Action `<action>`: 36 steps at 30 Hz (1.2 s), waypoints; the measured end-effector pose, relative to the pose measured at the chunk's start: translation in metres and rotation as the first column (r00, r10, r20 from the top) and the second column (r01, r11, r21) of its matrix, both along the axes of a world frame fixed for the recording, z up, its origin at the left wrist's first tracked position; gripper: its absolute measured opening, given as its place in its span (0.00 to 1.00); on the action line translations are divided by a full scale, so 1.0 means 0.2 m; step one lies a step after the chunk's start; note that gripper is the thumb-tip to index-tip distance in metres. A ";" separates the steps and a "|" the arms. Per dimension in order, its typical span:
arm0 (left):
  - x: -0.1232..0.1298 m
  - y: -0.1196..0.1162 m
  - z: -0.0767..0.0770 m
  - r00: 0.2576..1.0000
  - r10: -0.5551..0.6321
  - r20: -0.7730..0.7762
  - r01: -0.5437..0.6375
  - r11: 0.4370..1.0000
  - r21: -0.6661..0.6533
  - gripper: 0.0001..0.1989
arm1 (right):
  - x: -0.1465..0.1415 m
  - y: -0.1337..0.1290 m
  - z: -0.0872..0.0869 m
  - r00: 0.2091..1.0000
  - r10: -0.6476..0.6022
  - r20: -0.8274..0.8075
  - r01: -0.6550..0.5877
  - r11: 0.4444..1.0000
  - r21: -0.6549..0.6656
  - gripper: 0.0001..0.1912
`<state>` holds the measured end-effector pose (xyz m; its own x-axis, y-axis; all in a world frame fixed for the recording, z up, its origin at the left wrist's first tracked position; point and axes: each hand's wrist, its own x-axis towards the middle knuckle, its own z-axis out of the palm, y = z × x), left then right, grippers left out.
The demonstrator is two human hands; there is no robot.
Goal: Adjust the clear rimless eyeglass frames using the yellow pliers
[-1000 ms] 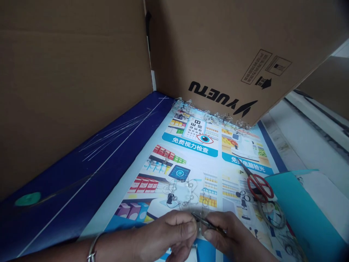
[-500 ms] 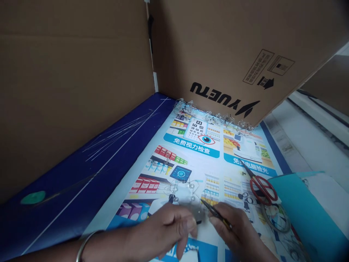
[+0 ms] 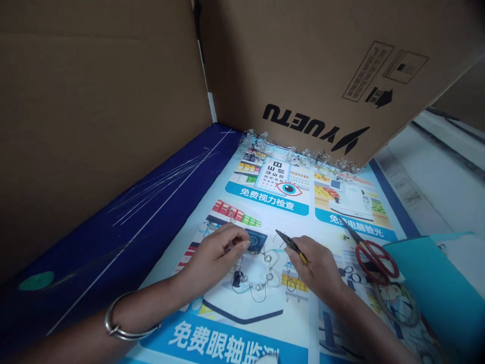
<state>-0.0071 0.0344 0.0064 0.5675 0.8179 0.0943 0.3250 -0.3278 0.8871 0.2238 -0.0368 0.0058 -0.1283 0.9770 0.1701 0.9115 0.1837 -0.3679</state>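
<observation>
My left hand (image 3: 222, 250) is pinched, thumb against fingers, at the upper left of a ring of wire strung with clear beads (image 3: 269, 276). Whatever sits between those fingertips is hidden. A black piece (image 3: 238, 278) hangs at the ring's left side, and loose wire loops stick out around it. My right hand (image 3: 314, 263) grips dark needle-nose pliers (image 3: 291, 244) with some yellow on the handles, their tip pointing up and left, right of the ring. Bent wire hooks (image 3: 291, 290) lie below that hand.
Red-handled scissors (image 3: 377, 260) and a wire coil (image 3: 397, 306) lie at the right beside a blue folder (image 3: 435, 283). A heap of beaded wire pieces (image 3: 299, 154) lines the base of the cardboard wall (image 3: 303, 65). Thin straight wires (image 3: 162, 182) rest on the dark blue strip.
My left hand has moved up and left to the ring's upper left, uncovering the ring. My right hand has risen with the pliers. The view has shifted slightly.
</observation>
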 end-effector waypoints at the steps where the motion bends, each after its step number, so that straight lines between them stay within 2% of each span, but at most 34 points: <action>1: 0.00 0.00 -0.01 1.000 -0.008 -0.017 0.008 0.999 0.034 0.07 | 0.01 0.00 -0.01 1.000 -0.001 0.001 0.001 1.000 0.001 0.12; 9: 0.01 0.02 -0.06 0.991 -0.015 -0.136 0.039 0.983 0.181 0.06 | 0.01 -0.04 -0.04 0.996 0.031 0.086 -0.035 0.998 0.045 0.12; 16: 0.03 0.03 -0.07 0.989 -0.038 -0.146 0.068 0.976 0.207 0.06 | 0.00 -0.04 -0.06 0.987 0.069 0.147 -0.076 0.996 0.048 0.11; 31: 0.02 -0.04 -0.06 0.984 -0.018 -0.177 0.032 0.997 0.075 0.08 | 0.01 -0.06 -0.08 0.981 0.099 0.166 -0.112 0.991 0.068 0.11; 36: 0.02 -0.06 -0.05 0.990 -0.008 -0.140 0.009 1.000 0.009 0.09 | 0.01 -0.07 -0.08 0.980 0.093 0.177 -0.106 0.992 0.067 0.11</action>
<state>-0.0025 0.0230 -0.0028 0.5827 0.8124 0.0214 0.4427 -0.3394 0.8300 0.2267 -0.0504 -0.0096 -0.2582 0.9431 0.2093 0.9360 0.2979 -0.1874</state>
